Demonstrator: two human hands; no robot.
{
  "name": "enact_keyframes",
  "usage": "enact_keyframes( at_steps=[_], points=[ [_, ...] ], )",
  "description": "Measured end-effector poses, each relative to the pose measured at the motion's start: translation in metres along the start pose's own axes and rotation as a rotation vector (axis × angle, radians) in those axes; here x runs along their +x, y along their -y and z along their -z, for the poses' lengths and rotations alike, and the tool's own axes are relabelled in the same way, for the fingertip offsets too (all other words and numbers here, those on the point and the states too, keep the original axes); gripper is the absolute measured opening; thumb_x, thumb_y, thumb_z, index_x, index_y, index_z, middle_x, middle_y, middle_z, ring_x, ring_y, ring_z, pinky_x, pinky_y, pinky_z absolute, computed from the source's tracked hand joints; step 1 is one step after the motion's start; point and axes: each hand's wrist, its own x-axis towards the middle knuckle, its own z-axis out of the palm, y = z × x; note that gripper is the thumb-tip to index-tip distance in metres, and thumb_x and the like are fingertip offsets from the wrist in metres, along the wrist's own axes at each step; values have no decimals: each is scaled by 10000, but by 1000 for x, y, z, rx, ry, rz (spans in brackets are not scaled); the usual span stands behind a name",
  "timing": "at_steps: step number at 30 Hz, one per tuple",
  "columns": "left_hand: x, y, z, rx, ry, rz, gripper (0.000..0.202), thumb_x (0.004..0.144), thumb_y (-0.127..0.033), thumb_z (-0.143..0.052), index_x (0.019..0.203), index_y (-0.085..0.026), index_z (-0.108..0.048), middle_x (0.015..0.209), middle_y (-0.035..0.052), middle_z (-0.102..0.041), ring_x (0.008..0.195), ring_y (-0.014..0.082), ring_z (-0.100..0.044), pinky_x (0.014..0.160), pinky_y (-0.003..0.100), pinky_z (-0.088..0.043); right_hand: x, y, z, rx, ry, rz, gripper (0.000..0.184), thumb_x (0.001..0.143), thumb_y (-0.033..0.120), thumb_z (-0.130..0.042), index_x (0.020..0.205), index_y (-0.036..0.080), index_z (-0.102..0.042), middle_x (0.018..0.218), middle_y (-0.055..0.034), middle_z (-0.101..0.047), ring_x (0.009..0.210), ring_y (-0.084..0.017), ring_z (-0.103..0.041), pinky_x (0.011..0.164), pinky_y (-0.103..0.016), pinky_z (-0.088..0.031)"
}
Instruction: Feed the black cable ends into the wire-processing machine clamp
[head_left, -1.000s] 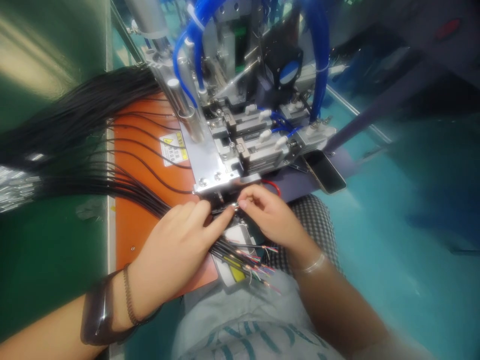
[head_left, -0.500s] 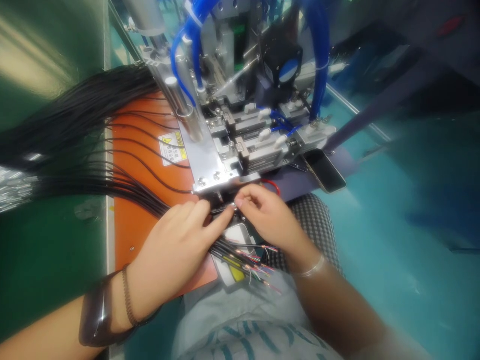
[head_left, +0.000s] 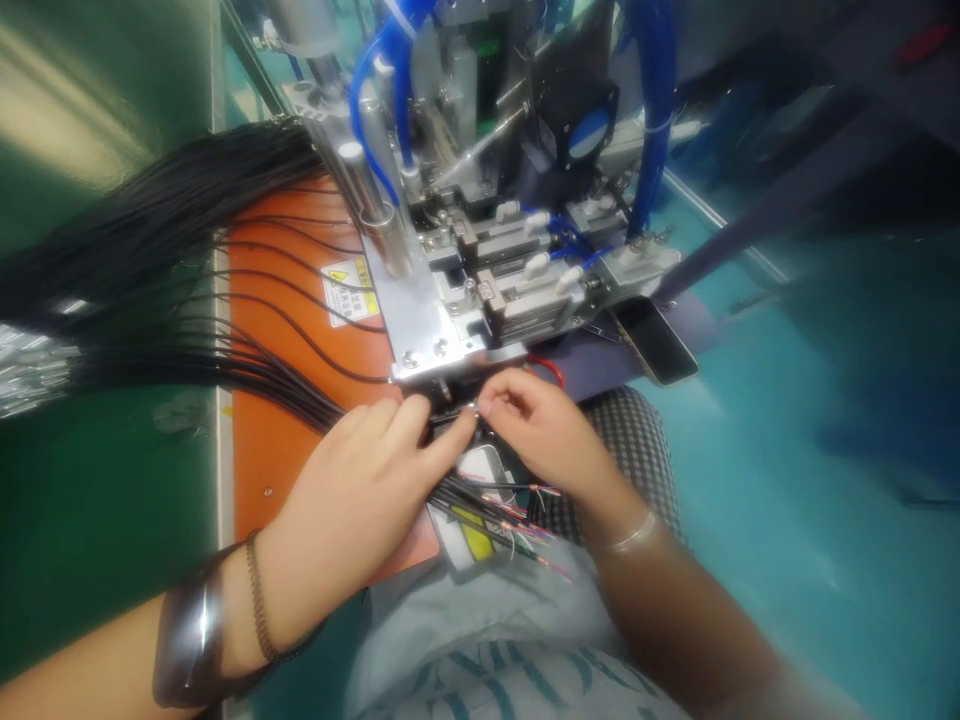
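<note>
My left hand [head_left: 364, 480] lies across a bundle of black cables [head_left: 300, 398], fingers curled and thumb stretched toward the right fingertips. A short dark length of cable [head_left: 444, 414] shows between its fingers and thumb. My right hand [head_left: 541, 432] is closed in a pinch just beyond the left thumb tip, at a small shiny spot; what it pinches is too small to make out. Below the left hand, the stripped cable ends [head_left: 517, 515] fan out with thin coloured wires and bits of copper showing. Both hands are at the front edge of a metal machine [head_left: 495, 300].
An orange work surface [head_left: 262, 450] carries the machine and several single black cables. Blue air hoses [head_left: 651, 110] rise behind it. A phone [head_left: 656, 340] rests at the right. A white device with a yellow patch [head_left: 471, 535] lies under the wire ends. A large black cable bundle [head_left: 150, 215] hangs left.
The view has shifted slightly, so the machine appears a little farther right. Both hands keep nearly the same pose, fingertips still close together.
</note>
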Motion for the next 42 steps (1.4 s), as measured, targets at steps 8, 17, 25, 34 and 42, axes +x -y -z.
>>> enact_keyframes(
  at_steps=[8, 17, 25, 34, 42],
  points=[
    [3, -3, 4, -6, 21, 34, 513, 818, -94, -453, 1308, -244, -434, 876, 64, -495, 751, 215, -472, 637, 348, -412, 8, -13, -5, 305, 78, -179, 121, 782, 302, -582, 778, 186, -547, 607, 67, -450, 508, -83, -407, 475, -210, -322],
    [-9, 6, 1, -106, -161, 31, 300, 791, -17, -405, 1004, -124, -588, 921, 97, -594, 804, 233, -542, 635, 353, -463, 0, 5, -3, -29, -43, -11, 82, 826, 256, -544, 790, 188, -575, 697, 28, -536, 625, -111, -485, 579, -235, -389],
    [-17, -10, 9, -28, -86, 46, 362, 751, -73, -488, 1098, -33, -583, 1033, 170, -587, 930, 295, -527, 761, 418, -492, 3, -4, -3, 41, -20, -96, 108, 822, 290, -567, 805, 184, -568, 663, 36, -531, 584, -111, -487, 563, -239, -404],
    [-20, -14, 9, 12, -98, 82, 517, 643, -99, -553, 1153, -13, -540, 819, 115, -604, 707, 249, -538, 637, 389, -474, -4, -14, 2, -262, -78, 329, 80, 869, 190, -562, 836, 209, -633, 866, -34, -616, 860, -180, -570, 789, -318, -457],
    [-18, -7, 7, -85, -120, 100, 536, 554, -178, -703, 1058, -63, -558, 782, 61, -599, 699, 234, -556, 621, 370, -485, -9, -7, 10, -335, -142, 378, 165, 850, 202, -607, 1008, 240, -636, 931, -36, -634, 887, -185, -578, 816, -336, -465]
  ],
)
